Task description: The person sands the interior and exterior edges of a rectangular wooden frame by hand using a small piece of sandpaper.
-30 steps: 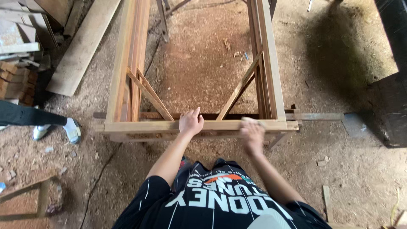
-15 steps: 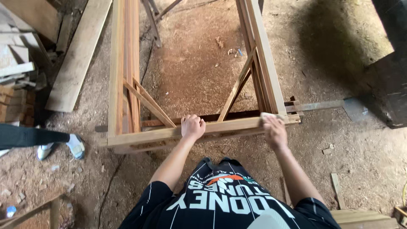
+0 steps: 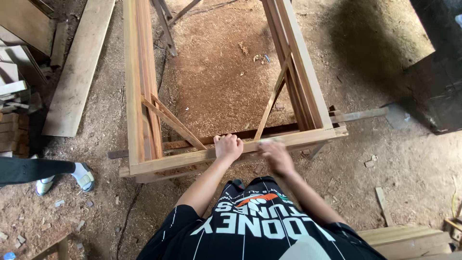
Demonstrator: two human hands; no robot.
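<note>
While our left hand (image 3: 228, 147) stays curled over the near rail of the tall open frame of reddish-brown timber (image 3: 211, 153) at the centre of the picture, our right hand (image 3: 275, 156) has slid inward from the rail's right corner — it now lies blurred just beside the left. The left fingers grip the rail firmly; whether the right fingers clasp anything we cannot tell. The frame stands on the sawdust-strewn dirt floor (image 3: 216, 82). At lower left, another person's sandalled foot (image 3: 83, 176) rests near a long pale plank (image 3: 79, 67).

A woodworking shop: sawdust-strewn dirt floor (image 3: 216, 82), loose planks (image 3: 79, 67), and an unfinished wooden frame (image 3: 144, 96).
</note>
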